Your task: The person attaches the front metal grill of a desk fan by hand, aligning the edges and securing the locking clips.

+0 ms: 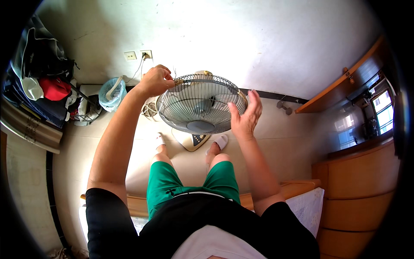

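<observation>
A standing electric fan with a round wire guard (196, 101) is in front of me, its face tilted upward. My left hand (156, 82) is at the guard's upper left rim, thumb and fingers closed together on a small beige clip (178, 81) there. My right hand (246, 115) is beside the right rim, thumb and fingers apart, holding nothing; whether it touches the wires I cannot tell. Blades show dimly behind the wires, around a grey round centre badge (200, 126). The fan's beige base (189, 140) with dark buttons stands on the floor between my feet.
A coiled cord (149, 109) lies left of the fan, and a plug sits in a wall socket (146, 54). Further left are a lined wastebasket (113, 96) and piled clothes with a red cap (55, 87). A wooden cabinet (360, 185) and screen are right; a dumbbell (284, 107) lies by the wall.
</observation>
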Motion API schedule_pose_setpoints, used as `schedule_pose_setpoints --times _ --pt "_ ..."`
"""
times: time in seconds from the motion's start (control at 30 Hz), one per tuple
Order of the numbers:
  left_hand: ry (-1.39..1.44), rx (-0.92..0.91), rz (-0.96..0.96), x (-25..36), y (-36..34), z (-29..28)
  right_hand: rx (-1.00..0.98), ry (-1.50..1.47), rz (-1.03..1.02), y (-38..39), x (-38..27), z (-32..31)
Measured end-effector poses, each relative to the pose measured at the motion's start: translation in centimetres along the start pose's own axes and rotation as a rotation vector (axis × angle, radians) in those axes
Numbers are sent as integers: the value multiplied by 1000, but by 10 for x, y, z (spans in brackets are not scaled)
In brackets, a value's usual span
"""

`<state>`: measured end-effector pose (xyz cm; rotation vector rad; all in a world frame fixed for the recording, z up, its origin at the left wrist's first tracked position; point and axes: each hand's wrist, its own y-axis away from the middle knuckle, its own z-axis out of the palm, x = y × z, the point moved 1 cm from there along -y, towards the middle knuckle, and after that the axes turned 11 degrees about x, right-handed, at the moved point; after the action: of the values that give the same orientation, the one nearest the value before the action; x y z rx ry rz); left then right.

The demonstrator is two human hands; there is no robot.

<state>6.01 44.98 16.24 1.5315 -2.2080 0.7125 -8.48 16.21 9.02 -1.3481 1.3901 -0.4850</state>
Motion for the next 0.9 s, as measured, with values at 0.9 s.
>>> schedule_pose_setpoints --times 0.9 --pt "-475 22 54 47 6 2 -106 -1203 2060 190 76 84"
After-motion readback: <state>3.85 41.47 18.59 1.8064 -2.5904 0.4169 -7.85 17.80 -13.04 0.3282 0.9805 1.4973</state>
